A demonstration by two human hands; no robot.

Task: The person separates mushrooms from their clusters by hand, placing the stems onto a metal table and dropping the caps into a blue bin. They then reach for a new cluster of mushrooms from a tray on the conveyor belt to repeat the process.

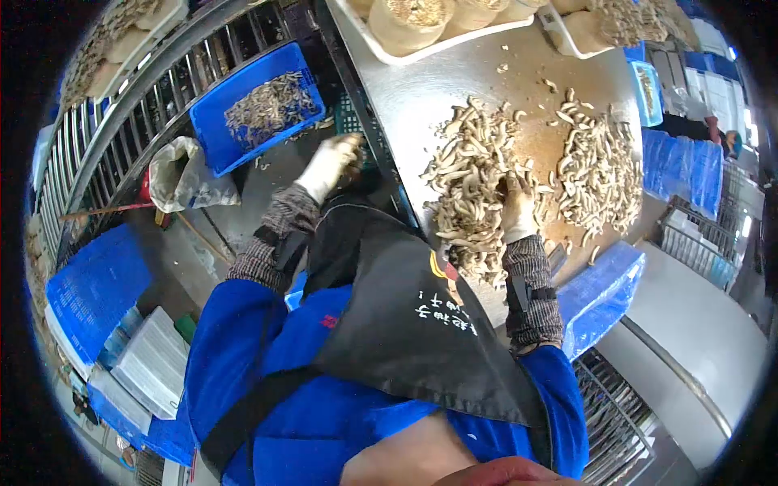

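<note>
My left hand (331, 166), in a pale glove, hangs off the table's left edge beside a green crate (348, 117). Its fingers curl inward, and what they hold, if anything, is hidden. On the steel table, my right hand (519, 212) reaches into a heap of small, pale, curved mushrooms (470, 174). Its glove is soiled at the fingers, which are bent down among the mushrooms; whether they grip one is hard to see. A second heap of mushrooms (598, 170) lies to the right of that hand.
White trays with stuffed bags (413, 18) stand at the table's far side. A blue basket (209, 134) of mushroom pieces sits at left, near a white sack (185, 174). Blue plastic sheeting (604, 296) hangs by the table's near right corner. Metal racks (77, 174) line the left.
</note>
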